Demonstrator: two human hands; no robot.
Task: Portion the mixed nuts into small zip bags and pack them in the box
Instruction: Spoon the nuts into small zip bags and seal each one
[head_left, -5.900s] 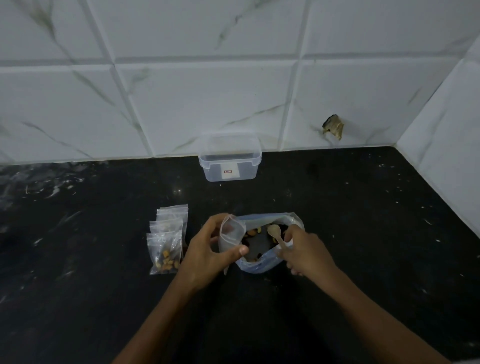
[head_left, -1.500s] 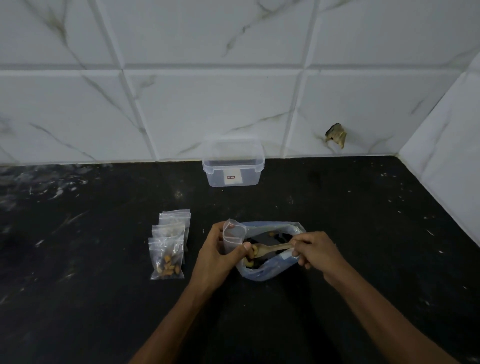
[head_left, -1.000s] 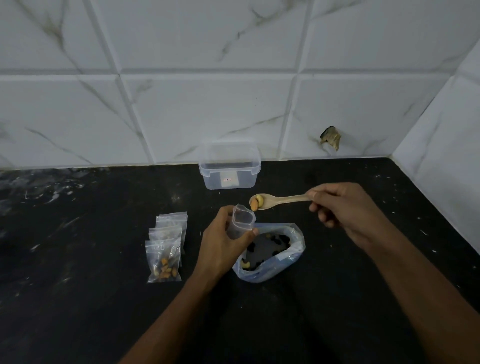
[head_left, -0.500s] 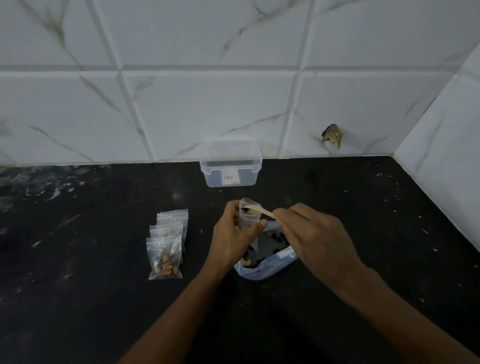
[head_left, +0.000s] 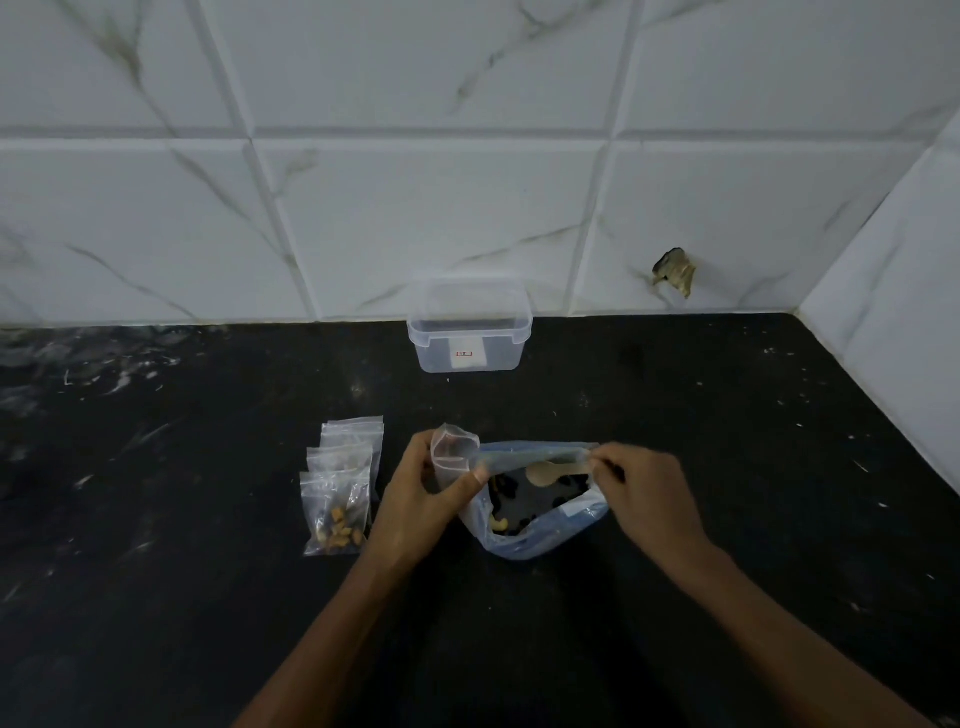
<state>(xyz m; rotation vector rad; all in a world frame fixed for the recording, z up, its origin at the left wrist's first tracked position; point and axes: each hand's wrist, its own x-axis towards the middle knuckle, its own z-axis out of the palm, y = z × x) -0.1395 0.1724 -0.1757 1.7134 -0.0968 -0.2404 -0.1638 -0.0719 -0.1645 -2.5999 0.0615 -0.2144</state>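
White tiles with grey-brown veins back a black, white-flecked tabletop, where a clear box, a bluish bag and tan nuts sit.

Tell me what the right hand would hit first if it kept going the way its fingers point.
The right hand points left, holding the spoon in the big nut bag. Going on, it would likely meet the small bag the left hand holds; depth is unclear.

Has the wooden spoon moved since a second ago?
Yes. The wooden spoon has come down from near the clear box into the big nut bag, held by the right hand.
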